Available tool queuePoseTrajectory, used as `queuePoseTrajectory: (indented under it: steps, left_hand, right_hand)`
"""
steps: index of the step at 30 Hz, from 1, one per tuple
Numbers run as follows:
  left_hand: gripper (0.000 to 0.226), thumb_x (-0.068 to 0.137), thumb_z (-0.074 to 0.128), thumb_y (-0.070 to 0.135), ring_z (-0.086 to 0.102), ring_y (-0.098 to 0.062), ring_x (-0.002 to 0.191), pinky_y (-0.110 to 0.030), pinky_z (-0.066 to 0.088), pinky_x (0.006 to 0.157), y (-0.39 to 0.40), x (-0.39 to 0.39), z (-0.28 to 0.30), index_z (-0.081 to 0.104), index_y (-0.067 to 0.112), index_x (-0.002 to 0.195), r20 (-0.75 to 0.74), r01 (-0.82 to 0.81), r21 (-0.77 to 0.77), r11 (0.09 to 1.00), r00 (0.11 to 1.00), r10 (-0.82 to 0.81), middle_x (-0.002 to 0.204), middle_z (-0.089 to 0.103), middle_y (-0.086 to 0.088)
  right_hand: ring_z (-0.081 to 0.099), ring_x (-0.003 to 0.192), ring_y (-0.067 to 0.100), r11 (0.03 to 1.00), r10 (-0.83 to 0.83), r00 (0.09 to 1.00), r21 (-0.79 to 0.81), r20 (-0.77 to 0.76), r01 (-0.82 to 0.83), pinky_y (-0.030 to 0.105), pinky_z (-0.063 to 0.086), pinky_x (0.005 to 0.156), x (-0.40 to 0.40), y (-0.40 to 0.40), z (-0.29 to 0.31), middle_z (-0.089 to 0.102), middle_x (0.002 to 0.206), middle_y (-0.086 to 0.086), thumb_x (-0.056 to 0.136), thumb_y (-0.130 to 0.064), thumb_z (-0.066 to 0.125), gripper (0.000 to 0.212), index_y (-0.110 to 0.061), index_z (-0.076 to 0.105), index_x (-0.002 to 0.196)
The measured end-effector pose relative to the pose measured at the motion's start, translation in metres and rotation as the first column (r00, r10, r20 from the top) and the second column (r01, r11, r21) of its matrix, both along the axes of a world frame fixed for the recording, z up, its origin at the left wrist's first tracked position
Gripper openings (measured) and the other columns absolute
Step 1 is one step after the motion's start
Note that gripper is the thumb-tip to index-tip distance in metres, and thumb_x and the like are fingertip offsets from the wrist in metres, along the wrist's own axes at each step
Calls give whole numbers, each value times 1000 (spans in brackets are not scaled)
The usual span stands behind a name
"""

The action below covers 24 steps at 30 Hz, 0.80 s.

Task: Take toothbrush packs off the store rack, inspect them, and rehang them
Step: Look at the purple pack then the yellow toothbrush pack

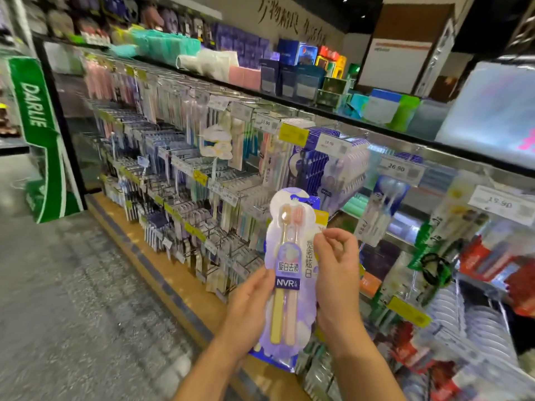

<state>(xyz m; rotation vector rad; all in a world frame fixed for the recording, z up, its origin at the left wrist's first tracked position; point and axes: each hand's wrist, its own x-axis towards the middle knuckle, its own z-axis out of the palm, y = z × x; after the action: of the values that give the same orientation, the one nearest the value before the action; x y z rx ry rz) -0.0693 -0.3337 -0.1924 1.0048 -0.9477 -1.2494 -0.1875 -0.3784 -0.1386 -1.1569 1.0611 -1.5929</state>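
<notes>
The person holds one toothbrush pack (pixel 291 273) upright in front of the store rack (pixel 202 175), off its hook. The pack is a glossy lilac card with a scalloped, cloud-like outline and a clear moulded blister; inside lie two slim brushes side by side, one yellow-handled, one pink, heads up. A dark "NVR" label sits just beside the left hand (pixel 249 308), whose grip closes on the pack's lower left edge, fingers curled behind. The right hand (pixel 337 273) pinches the right edge higher up, thumb and forefinger narrow on the card. Beyond both grips, wire pegs carry rows of similar flat packs under paper price tags (pixel 395 168). Above, a shelf (pixel 405 134) bears boxes.
</notes>
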Motion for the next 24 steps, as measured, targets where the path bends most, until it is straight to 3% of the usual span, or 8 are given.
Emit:
queuePoseTrajectory:
  steps: [5, 9, 14, 17, 21, 24]
  left_hand:
    - [45, 88, 52, 45, 72, -23, 111, -41, 55, 95, -32, 7, -6, 72, 20, 119, -1, 35, 51, 998, 999, -35, 113, 78, -2]
    - [39, 88, 51, 44, 74, -20, 106, -40, 56, 95, -66, 13, -9, 72, 23, 114, 46, 56, 60, 997, 997, -59, 110, 79, 1]
    - [30, 96, 51, 34, 74, -16, 102, -31, 58, 84, -112, 12, -8, 73, 24, 115, 100, 66, 59, 996, 992, -72, 107, 80, 4]
    - [29, 91, 52, 42, 74, -13, 98, -30, 57, 83, -138, 9, -6, 78, 37, 103, 144, 79, 38, 996, 986, -83, 104, 80, 6]
    - [23, 90, 60, 50, 73, -16, 105, -33, 55, 86, -169, 2, -12, 78, 44, 104, 135, 105, 37, 994, 985, -109, 109, 79, 7]
    - [25, 84, 60, 43, 72, -21, 107, -45, 55, 96, -187, -5, -16, 78, 47, 101, 84, 122, 53, 991, 989, -126, 111, 79, 5]
  right_hand:
    - [66, 95, 16, 1000, 11, 1000, 15, -23, -10, 38, 53, 85, 4, -34, -13, 71, 106, 2, 97, -22, 66, 6, -27, 67, 95]
    - [64, 92, 15, 998, -14, 999, 62, -35, 17, 39, 53, 85, 6, -68, -19, 71, 109, 7, 97, -24, 66, 6, -21, 68, 101]
    - [56, 77, 12, 996, -58, 998, 65, -22, 59, 29, 47, 73, 2, -114, -21, 67, 87, -2, 97, -22, 67, 5, -17, 69, 96]
    - [58, 79, 14, 993, -84, 997, 78, -3, 83, 30, 47, 73, -3, -140, -23, 68, 88, -1, 98, -21, 66, 6, -16, 69, 98]
    - [55, 66, 7, 990, -102, 994, 97, 44, 98, 19, 43, 59, -13, -162, -22, 65, 76, -6, 98, -14, 65, 5, -11, 66, 95]
    - [61, 79, 14, 984, -144, 989, 115, 38, 139, 33, 51, 74, -21, -174, -22, 70, 85, 3, 91, -17, 69, 7, -11, 69, 94]
